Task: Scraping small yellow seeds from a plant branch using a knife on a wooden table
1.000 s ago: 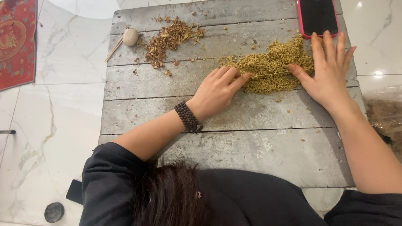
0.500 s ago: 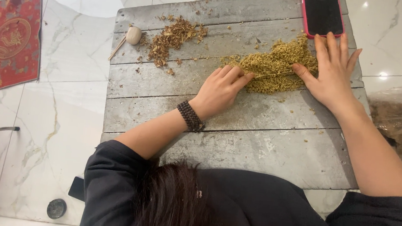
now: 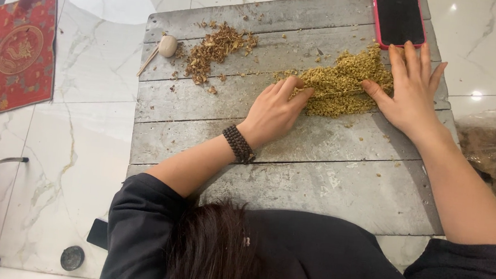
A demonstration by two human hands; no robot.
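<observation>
White marble floor surrounds the grey plank counter (image 3: 292, 179). Yellow-green herb heap (image 3: 339, 84) lies near the far right corner, long axis running left-right along the boards. My left hand (image 3: 274, 109) rests loosely curled, fingertips in the heap's left end, gripping nothing. My right hand (image 3: 411, 91) lies flat and spread on its right end. Red-cased phone (image 3: 397, 16) sits at the far right edge, brown scraps (image 3: 217, 47) far left.
</observation>
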